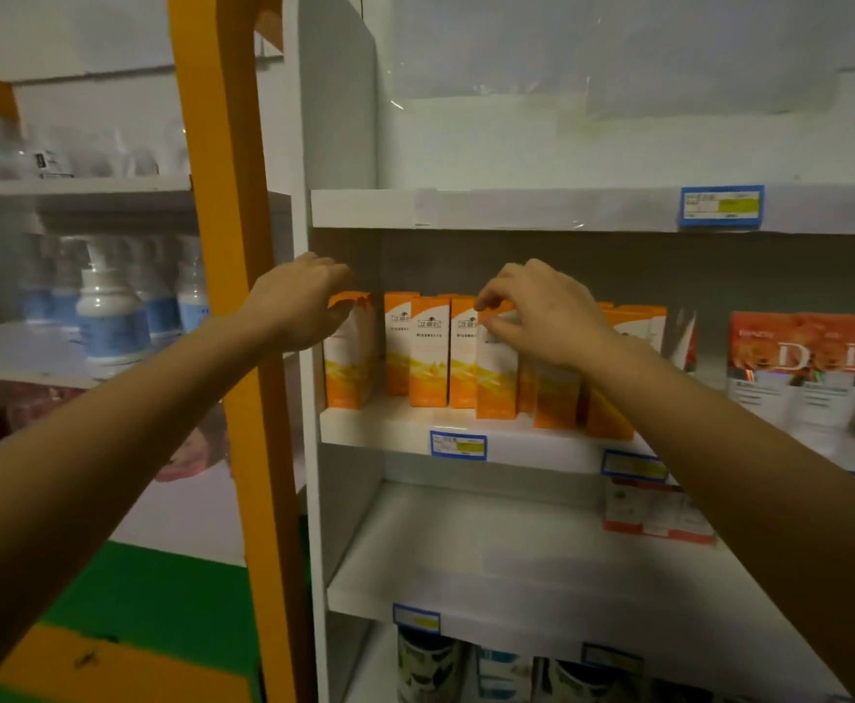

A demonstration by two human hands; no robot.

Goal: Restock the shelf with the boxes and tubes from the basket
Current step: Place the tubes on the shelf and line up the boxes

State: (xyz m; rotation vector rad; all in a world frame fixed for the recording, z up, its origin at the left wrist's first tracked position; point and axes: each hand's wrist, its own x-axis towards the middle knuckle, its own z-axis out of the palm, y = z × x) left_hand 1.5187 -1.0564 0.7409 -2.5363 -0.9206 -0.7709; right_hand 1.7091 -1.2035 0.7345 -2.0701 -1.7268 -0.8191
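Note:
Several tall orange-and-white boxes (428, 352) stand in a row on the middle white shelf (405, 428). My left hand (298, 301) grips the top of the leftmost orange box (347, 365), which stands against the shelf's left wall. My right hand (542, 312) pinches the top of another orange box (495, 383) near the middle of the row. More orange boxes (557, 398) lean behind my right wrist. The basket is out of view.
Red-and-white boxes (811, 367) stand to the right on the same shelf. The shelf below (516, 565) holds a flat red-and-white box (653, 515) at the right. An orange post (233, 296) rises left of the unit. White bottles (111, 317) fill the left shelves.

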